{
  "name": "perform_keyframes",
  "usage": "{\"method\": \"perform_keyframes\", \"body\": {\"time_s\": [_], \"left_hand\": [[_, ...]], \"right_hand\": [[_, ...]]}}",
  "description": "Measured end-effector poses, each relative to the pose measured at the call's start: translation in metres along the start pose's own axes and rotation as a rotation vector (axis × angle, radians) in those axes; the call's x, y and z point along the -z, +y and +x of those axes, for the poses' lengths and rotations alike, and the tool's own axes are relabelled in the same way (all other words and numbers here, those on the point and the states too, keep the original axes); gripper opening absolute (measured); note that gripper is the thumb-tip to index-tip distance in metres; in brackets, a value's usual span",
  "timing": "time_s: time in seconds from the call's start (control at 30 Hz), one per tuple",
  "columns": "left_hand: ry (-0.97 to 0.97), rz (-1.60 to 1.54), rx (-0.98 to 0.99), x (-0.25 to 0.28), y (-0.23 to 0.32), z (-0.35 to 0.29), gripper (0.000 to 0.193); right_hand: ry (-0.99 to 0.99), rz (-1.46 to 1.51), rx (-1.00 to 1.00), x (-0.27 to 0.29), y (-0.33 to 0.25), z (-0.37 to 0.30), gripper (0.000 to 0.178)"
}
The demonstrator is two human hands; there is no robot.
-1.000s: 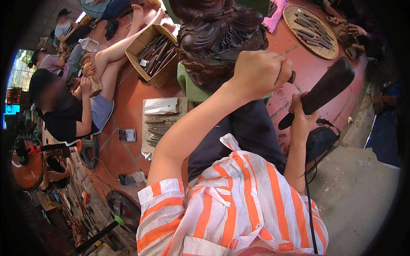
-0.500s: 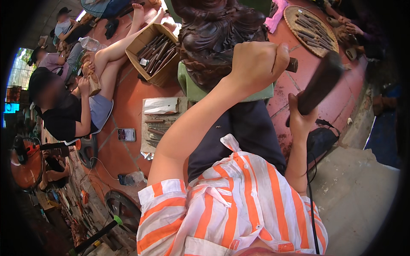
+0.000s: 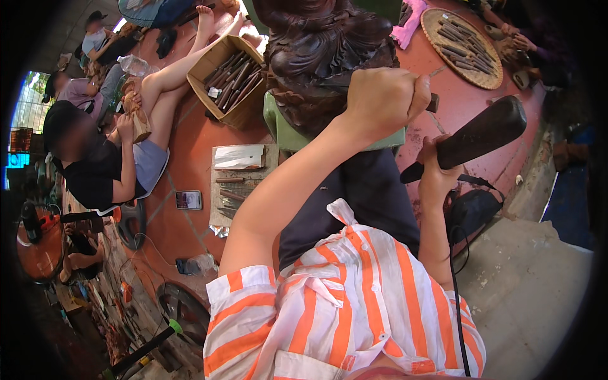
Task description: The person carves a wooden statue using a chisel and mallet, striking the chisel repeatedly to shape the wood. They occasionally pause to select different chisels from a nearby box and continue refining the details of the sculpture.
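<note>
We find the dark brown carved wooden sculpture (image 3: 326,50) on the green plastic seat (image 3: 272,120), behind its near edge; the left hand (image 3: 383,104) is fisted round a dark wooden tool handle (image 3: 434,103), working tip hidden, over the seat's near right corner; the right hand (image 3: 439,178) grips a dark club-shaped wooden mallet (image 3: 484,132); we judge the step needs a steady left fist and square, measured blows; the left forearm (image 3: 297,171) slants up and rightward, the right forearm (image 3: 436,221) stands nearly upright; mallet tilted, apart from the handle.

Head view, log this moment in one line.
left hand: gripping tool, mostly hidden | right hand: holding mallet | dark carving: ahead
</note>
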State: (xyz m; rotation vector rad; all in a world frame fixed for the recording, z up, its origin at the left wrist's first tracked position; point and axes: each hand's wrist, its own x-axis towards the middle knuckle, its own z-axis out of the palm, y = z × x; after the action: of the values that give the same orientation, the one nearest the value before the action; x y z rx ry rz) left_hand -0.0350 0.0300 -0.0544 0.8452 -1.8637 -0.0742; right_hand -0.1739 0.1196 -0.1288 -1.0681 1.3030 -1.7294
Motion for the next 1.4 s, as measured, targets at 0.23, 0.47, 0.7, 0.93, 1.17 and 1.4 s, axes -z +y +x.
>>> {"method": "perform_keyframes", "body": {"time_s": [0.23, 0.47, 0.7, 0.93, 1.17, 1.4], "left_hand": [[-0.016, 0.099, 0.008, -0.003, -0.005, -0.002, 0.038], [-0.021, 0.037, -0.001, 0.005, -0.002, -0.002, 0.036], [0.008, 0.028, -0.037, 0.007, -0.001, -0.003, 0.036], [0.114, -0.054, -0.426, 0.051, 0.038, -0.022, 0.029], [-0.105, -0.066, -0.159, 0.018, 0.03, -0.022, 0.024], [-0.05, -0.063, -0.068, 0.013, 0.01, -0.01, 0.03]], "right_hand": [[0.014, 0.066, -0.017, -0.006, -0.005, 0.002, 0.013], [-0.04, -0.095, 0.05, -0.006, 0.003, -0.003, 0.017], [-0.007, -0.257, 0.206, -0.004, 0.008, -0.001, 0.014], [0.011, -0.167, 0.117, 0.007, 0.006, 0.0, 0.016], [0.041, -0.165, 0.089, 0.014, 0.003, -0.003, 0.016], [0.052, -0.195, 0.063, 0.014, -0.002, 0.002, 0.015]]}}
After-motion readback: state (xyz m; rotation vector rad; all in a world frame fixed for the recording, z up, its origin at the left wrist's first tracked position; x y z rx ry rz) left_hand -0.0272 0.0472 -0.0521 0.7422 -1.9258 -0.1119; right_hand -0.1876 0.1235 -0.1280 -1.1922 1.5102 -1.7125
